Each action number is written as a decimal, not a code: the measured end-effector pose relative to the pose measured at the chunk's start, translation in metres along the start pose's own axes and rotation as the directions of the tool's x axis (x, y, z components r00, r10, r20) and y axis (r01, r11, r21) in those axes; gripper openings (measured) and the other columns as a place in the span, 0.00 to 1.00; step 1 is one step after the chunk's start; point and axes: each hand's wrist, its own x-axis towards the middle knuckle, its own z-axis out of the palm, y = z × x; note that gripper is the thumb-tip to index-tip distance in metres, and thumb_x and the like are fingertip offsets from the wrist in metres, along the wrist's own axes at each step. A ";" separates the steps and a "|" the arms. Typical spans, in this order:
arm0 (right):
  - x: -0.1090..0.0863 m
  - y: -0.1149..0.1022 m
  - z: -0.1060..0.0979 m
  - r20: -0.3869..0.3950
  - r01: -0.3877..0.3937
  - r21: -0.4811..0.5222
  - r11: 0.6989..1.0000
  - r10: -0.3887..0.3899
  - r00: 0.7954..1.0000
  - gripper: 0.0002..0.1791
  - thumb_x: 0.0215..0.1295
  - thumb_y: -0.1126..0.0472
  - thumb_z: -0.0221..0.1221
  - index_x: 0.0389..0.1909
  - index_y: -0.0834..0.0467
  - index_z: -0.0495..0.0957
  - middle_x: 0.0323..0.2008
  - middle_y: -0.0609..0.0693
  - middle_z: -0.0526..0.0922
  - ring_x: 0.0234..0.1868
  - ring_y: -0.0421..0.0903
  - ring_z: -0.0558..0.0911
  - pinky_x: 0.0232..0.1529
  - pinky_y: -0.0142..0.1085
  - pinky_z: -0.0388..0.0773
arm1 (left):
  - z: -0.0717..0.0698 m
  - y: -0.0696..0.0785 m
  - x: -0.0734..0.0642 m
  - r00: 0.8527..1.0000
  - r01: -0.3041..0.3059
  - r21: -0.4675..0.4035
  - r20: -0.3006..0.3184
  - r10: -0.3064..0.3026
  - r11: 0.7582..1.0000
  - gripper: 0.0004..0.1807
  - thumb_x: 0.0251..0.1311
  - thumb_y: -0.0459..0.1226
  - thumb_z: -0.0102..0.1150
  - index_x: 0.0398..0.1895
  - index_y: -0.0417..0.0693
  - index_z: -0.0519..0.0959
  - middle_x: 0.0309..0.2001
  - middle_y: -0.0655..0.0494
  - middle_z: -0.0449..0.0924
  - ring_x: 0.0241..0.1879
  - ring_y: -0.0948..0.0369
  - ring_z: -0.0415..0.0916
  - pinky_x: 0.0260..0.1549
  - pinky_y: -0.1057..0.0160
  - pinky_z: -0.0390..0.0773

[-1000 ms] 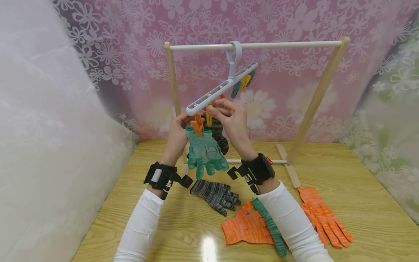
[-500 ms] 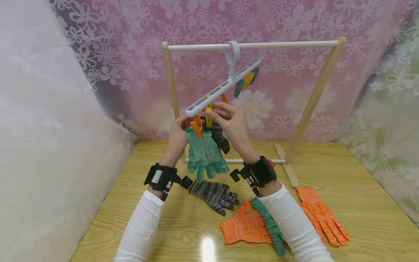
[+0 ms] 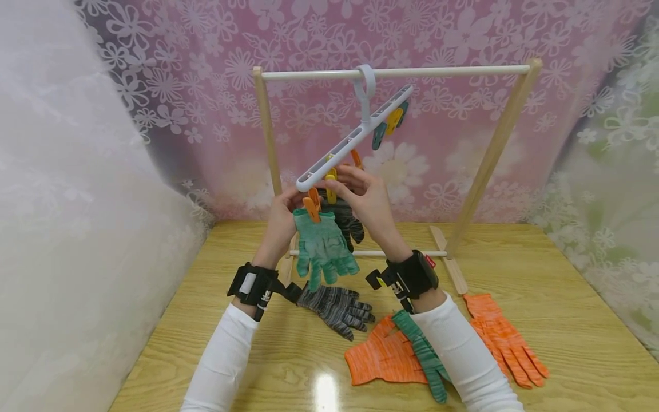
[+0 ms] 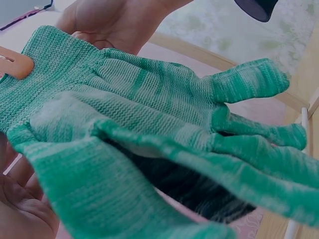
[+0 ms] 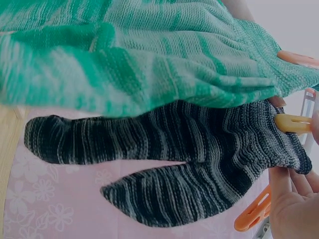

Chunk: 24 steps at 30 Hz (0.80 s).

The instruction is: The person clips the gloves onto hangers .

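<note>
A pale grey clip hanger hangs slanted from a rail. A green knit glove hangs at its near end from an orange clip. Just behind is a black-and-grey knit glove, its cuff in a yellow clip. My right hand pinches this yellow clip, with fingers beneath the cuff. My left hand reaches behind the green glove and holds the black-and-grey cuff from the other side; its fingertips are mostly hidden.
A wooden rack with a white rail stands on the table. More clips hang at the hanger's far end. Lying in front are another black-and-grey glove, orange gloves and a green glove.
The hanger's near end has dropped slightly and swung a little right, its far end rising. Both hands have moved down slightly with the clips and gloves.
</note>
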 end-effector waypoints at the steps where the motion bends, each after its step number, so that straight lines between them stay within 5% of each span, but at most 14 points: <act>1: 0.000 0.000 0.000 0.001 -0.001 0.000 1.000 0.001 1.000 0.22 0.72 0.62 0.62 0.65 0.59 0.77 0.54 0.60 0.85 0.38 0.43 0.84 0.22 0.31 0.61 | 0.000 -0.001 0.000 1.000 0.002 0.009 0.000 -0.002 1.000 0.22 0.66 0.24 0.58 0.64 0.35 0.76 0.52 0.39 0.83 0.43 0.60 0.75 0.44 0.67 0.74; 4: -0.001 0.002 0.000 0.001 0.006 0.004 1.000 -0.006 1.000 0.23 0.72 0.63 0.62 0.66 0.61 0.76 0.55 0.61 0.84 0.55 0.50 0.84 0.34 0.30 0.74 | 0.001 -0.002 -0.001 1.000 0.006 0.022 0.007 -0.006 1.000 0.25 0.66 0.22 0.57 0.67 0.36 0.74 0.55 0.35 0.81 0.46 0.60 0.76 0.46 0.67 0.74; 8: -0.002 0.003 -0.001 0.003 0.036 0.001 0.999 -0.036 0.999 0.23 0.72 0.64 0.62 0.66 0.61 0.76 0.55 0.62 0.84 0.55 0.53 0.84 0.50 0.34 0.80 | 0.002 -0.002 -0.001 1.000 0.018 0.018 0.014 -0.018 1.000 0.27 0.66 0.22 0.58 0.69 0.36 0.72 0.55 0.35 0.81 0.47 0.59 0.77 0.43 0.69 0.76; 24: -0.002 0.009 -0.005 0.004 0.123 -0.021 0.992 -0.123 0.992 0.22 0.71 0.66 0.62 0.65 0.61 0.77 0.53 0.61 0.85 0.49 0.45 0.84 0.50 0.37 0.81 | 0.007 -0.006 -0.004 0.999 0.001 0.028 0.043 -0.003 1.000 0.28 0.66 0.19 0.54 0.69 0.35 0.71 0.56 0.33 0.80 0.48 0.60 0.78 0.42 0.70 0.78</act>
